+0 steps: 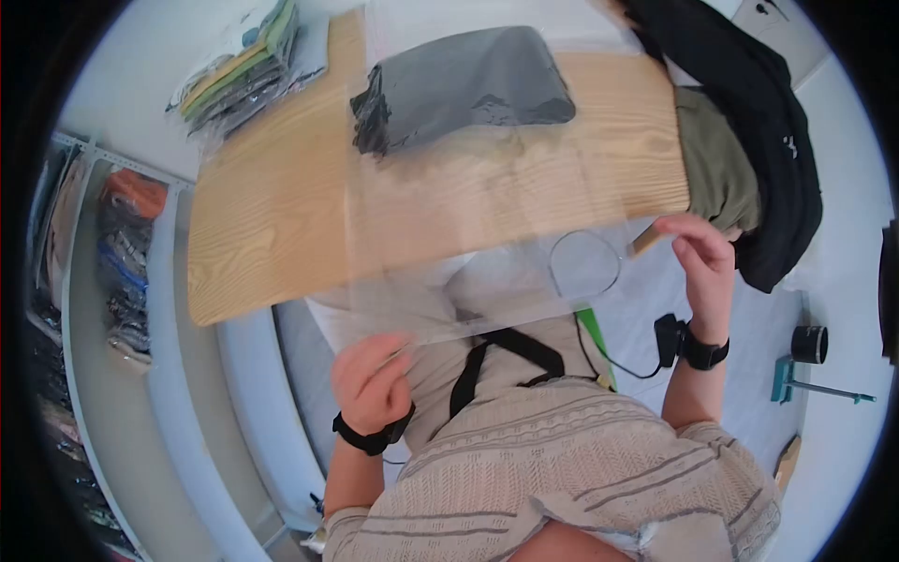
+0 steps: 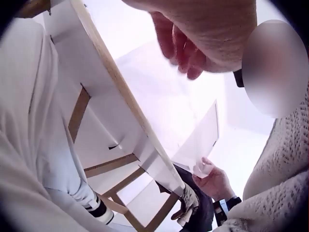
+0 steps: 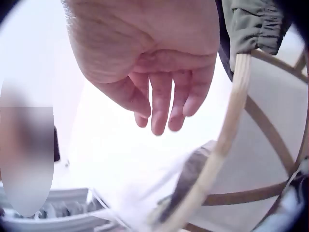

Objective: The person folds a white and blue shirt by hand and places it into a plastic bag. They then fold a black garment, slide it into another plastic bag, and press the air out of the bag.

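A folded dark garment (image 1: pixel 468 89) lies at the far side of the wooden table, inside a clear plastic bag (image 1: pixel 412 244). The bag's near end hangs past the table edge toward the person. With curled fingers, the left hand (image 1: pixel 370 379) pinches the near left corner of this bag; the same hand (image 2: pixel 193 43) shows from below in the left wrist view. Off the bag's right side is the right hand (image 1: pixel 702 272), palm turned inward and fingers loosely bent. From underneath, in the right wrist view, nothing shows between the fingers of the right hand (image 3: pixel 159 92).
A stack of bagged clothes (image 1: pixel 248 80) sits at the table's (image 1: pixel 272 215) far left corner. Black and olive garments (image 1: pixel 749 159) drape over the right end. Shelves with packed clothes (image 1: pixel 131 262) line the left wall. A cable (image 1: pixel 637 373) runs to the right wrist.
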Available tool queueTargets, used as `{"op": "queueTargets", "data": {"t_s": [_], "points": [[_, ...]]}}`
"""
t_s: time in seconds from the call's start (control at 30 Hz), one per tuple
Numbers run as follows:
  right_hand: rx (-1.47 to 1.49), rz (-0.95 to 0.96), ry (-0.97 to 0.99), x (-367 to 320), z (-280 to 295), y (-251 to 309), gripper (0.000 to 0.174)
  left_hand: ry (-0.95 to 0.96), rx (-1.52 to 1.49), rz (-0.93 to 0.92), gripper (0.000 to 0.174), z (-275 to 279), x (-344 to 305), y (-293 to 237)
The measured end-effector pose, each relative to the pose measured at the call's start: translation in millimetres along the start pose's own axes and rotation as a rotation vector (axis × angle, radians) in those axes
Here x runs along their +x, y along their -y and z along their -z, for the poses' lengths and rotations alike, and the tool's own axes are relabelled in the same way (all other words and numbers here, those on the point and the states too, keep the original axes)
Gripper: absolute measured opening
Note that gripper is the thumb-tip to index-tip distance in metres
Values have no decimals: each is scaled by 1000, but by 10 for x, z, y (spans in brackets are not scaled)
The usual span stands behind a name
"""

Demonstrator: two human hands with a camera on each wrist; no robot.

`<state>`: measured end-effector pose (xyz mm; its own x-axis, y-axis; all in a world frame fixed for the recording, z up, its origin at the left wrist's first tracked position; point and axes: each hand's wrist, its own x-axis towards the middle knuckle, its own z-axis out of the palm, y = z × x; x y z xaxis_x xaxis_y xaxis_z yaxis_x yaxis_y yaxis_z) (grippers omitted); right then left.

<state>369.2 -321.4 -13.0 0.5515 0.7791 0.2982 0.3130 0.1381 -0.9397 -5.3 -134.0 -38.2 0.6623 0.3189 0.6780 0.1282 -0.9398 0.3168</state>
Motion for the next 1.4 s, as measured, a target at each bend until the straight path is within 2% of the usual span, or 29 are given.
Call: {"op": "queueTargets", "data": {"t_s": [0.03,0.1,0.13,0.17,0.2,0.23,0.27,0.33,0.37,0.43,0.5,0.63,0.7,0.73,0.8,0.83,0.9,1.0,1.07,1.13,1.23,1.37,1.4], "points": [[22,-12,1,54,-55,-76,25,21,13,5,32,38,-78,41],[-438,208,-36,168,-155,-182,42,-354,163,74,32,67,-227,191],[-427,209,-40,223,-222,-182,42,-398,178,104,36,65,-229,339],[-497,264,-25,299,-313,-148,49,-399,186,94,36,115,-208,447],[-568,319,-10,376,-380,-119,56,-268,285,243,40,182,-67,496],[-559,329,-20,457,-425,-109,56,-136,385,390,44,234,83,542],[-558,362,0,538,-468,-102,60,-142,396,376,44,269,239,594],[-551,400,4,679,-525,-106,63,162,392,308,56,300,520,695],[-627,436,49,751,-532,-108,63,158,399,293,56,285,625,742],[-708,478,74,871,-543,-100,63,326,299,277,61,228,829,812],[-692,579,143,955,-567,-124,60,329,256,256,60,141,965,889],[-719,606,168,991,-563,-177,55,328,177,189,54,-24,1101,1011],[-708,566,181,982,-556,-161,43,350,175,181,49,-52,1116,1053],[-711,567,178,990,-544,-171,43,382,172,180,45,-56,1115,1060],[-683,530,218,990,-511,-198,28,380,148,201,42,-51,1123,1046],[-685,526,218,985,-497,-198,28,378,128,225,40,-46,1117,1040],[-480,387,222,970,-472,-189,19,377,105,219,39,37,1055,1083],[-384,291,254,941,-310,-170,19,389,70,218,39,178,957,1077],[-399,290,293,891,-246,-166,18,403,54,222,39,223,902,1001],[-415,289,331,854,-226,-170,18,328,74,119,37,226,849,914],[-363,264,319,809,-216,-174,17,322,90,33,34,224,763,894],[-345,251,290,797,-222,-142,17,320,-85,92,27,195,767,923],[-308,221,279,800,-225,-144,17,251,-225,192,22,163,771,917]]}}
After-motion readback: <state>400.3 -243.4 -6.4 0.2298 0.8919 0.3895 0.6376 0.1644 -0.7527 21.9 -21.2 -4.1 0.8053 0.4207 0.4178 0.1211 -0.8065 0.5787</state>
